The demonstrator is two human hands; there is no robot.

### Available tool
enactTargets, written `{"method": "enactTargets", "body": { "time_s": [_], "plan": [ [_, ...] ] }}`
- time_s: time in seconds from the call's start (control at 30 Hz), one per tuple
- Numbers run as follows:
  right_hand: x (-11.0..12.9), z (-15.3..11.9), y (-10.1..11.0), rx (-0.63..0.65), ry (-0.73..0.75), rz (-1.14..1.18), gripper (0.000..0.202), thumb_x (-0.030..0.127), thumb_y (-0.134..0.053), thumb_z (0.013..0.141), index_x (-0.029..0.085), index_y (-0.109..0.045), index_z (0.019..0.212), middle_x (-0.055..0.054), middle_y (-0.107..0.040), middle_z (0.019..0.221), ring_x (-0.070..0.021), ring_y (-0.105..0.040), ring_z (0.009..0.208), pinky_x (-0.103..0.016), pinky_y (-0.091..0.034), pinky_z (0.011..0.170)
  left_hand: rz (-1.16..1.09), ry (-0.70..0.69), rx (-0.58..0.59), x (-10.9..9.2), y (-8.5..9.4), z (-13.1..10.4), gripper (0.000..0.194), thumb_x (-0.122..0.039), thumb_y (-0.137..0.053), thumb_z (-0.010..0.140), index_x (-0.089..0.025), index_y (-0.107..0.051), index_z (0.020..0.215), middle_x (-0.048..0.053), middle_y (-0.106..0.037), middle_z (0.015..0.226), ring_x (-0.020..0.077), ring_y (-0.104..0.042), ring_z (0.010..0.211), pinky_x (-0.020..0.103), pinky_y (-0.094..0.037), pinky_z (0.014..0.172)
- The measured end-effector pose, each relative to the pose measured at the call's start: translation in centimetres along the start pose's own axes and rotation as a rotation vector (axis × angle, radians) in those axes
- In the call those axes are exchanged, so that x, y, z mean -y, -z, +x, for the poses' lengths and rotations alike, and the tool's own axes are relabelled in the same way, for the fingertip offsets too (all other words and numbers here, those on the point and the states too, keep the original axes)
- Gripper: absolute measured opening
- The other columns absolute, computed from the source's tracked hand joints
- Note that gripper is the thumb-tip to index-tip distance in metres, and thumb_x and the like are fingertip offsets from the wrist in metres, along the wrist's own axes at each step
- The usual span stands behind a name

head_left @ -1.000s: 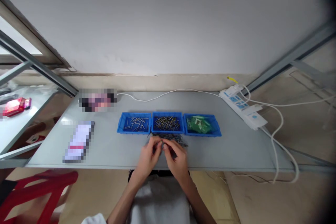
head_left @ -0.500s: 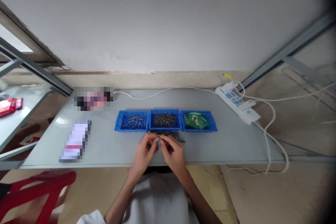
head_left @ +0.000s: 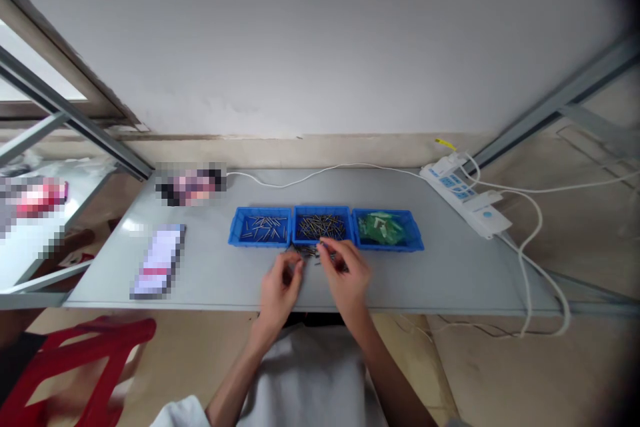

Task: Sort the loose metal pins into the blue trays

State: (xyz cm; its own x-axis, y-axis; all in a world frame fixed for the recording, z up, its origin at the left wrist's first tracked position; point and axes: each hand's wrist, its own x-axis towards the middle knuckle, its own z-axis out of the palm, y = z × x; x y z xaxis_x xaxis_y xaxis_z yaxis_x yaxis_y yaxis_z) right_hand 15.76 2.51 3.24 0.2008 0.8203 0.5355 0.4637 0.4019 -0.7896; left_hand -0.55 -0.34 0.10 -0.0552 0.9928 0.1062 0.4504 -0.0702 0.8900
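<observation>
My left hand (head_left: 281,285) is over the front of the table, thumb and forefinger curled together. Whatever lies between those fingertips is too small to make out. My right hand (head_left: 347,273) has its fingers pinched at the front edge of the middle blue bin (head_left: 300,240), and what they grip is hidden. A pile of dark, thin metal pieces (head_left: 307,251) lies between the hands, partly covered by them. The middle bin holds many dark and brassy slim metal pieces (head_left: 321,227). Silver pins (head_left: 267,223) lie in the left blue bin (head_left: 231,238).
Green plastic bags (head_left: 383,229) lie in the right blue bin (head_left: 417,240). A white power strip (head_left: 465,193) with cables is at the table's right. A blurred phone-like object (head_left: 159,261) lies at left. A red stool (head_left: 95,360) stands below.
My hands have come apart from fingertips touching. The right one has moved up to the middle bin's front edge; the left has stayed low. The view has shifted slightly.
</observation>
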Motion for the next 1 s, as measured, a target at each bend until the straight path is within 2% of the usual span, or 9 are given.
{"method": "enactTargets", "body": {
  "time_s": [0.1,0.17,0.3,0.37,0.5,0.7,1.0],
  "plan": [
    [0.0,2.5,0.7,-0.038,0.047,-0.153,0.025,0.036,-0.067,0.107,0.024,-0.079,0.126,-0.002,-0.074,0.082,-0.0119,-0.049,0.052,-0.029,-0.05,0.059,0.164,0.064,-0.093,0.4,1.2,-0.5,0.019,-0.038,-0.057,0.105,-0.023,-0.068,0.109,0.002,-0.076,0.089,0.015,-0.06,0.062,0.027,-0.046,0.065],
    [-0.3,3.0,1.0,-0.03,0.08,-0.184,0.027,0.035,-0.065,0.108,0.024,-0.077,0.13,-0.001,-0.074,0.083,-0.0115,-0.047,0.051,-0.028,-0.048,0.059,0.25,0.101,-0.125,0.7,1.7,-0.5,0.021,-0.038,-0.057,0.104,-0.023,-0.07,0.112,0.002,-0.075,0.087,0.0166,-0.062,0.064,0.027,-0.044,0.064],
    [-1.3,0.4,0.9,0.069,0.093,-0.162,0.025,0.03,-0.062,0.11,0.023,-0.079,0.126,0.0,-0.069,0.075,-0.0118,-0.049,0.052,-0.028,-0.047,0.058,0.349,0.113,-0.099,0.8,1.8,-0.2,0.024,-0.037,-0.059,0.104,-0.024,-0.075,0.117,0.005,-0.077,0.093,0.0195,-0.068,0.071,0.027,-0.042,0.064],
    [-1.9,-1.4,0.7,0.132,0.09,-0.147,0.026,0.027,-0.059,0.11,0.023,-0.078,0.127,-0.002,-0.072,0.081,-0.0119,-0.053,0.054,-0.027,-0.049,0.06,0.38,0.118,-0.081,0.6,1.7,0.1,0.027,-0.035,-0.059,0.104,-0.024,-0.076,0.121,0.006,-0.078,0.096,0.0208,-0.07,0.072,0.028,-0.042,0.064],
    [-2.5,-3.6,0.4,0.196,0.077,-0.139,0.027,0.024,-0.057,0.11,0.024,-0.077,0.129,-0.004,-0.077,0.088,-0.0133,-0.061,0.06,-0.027,-0.054,0.065,0.503,0.193,-0.046,0.1,1.5,0.5,0.029,-0.036,-0.059,0.108,-0.023,-0.075,0.128,0.005,-0.078,0.084,0.0219,-0.071,0.069,0.028,-0.036,0.063],
    [-2.4,-3.4,0.8,0.302,0.08,-0.11,0.028,0.024,-0.058,0.11,0.024,-0.073,0.133,-0.003,-0.076,0.086,-0.0135,-0.06,0.059,-0.027,-0.053,0.063,0.609,0.263,-0.03,-0.4,1.1,1.0,0.022,-0.037,-0.06,0.109,-0.024,-0.075,0.118,0.006,-0.08,0.083,0.0214,-0.07,0.066,0.028,-0.025,0.06],
    [-1.9,-3.0,0.7,0.327,0.114,-0.102,0.028,0.024,-0.056,0.11,0.023,-0.074,0.132,-0.002,-0.076,0.083,-0.016,-0.068,0.064,-0.029,-0.055,0.063,0.69,0.304,0.027,-1.1,1.2,1.2,0.018,-0.035,-0.059,0.109,-0.023,-0.072,0.112,0.006,-0.082,0.085,0.0221,-0.073,0.067,0.028,-0.025,0.06]
  ]
}}
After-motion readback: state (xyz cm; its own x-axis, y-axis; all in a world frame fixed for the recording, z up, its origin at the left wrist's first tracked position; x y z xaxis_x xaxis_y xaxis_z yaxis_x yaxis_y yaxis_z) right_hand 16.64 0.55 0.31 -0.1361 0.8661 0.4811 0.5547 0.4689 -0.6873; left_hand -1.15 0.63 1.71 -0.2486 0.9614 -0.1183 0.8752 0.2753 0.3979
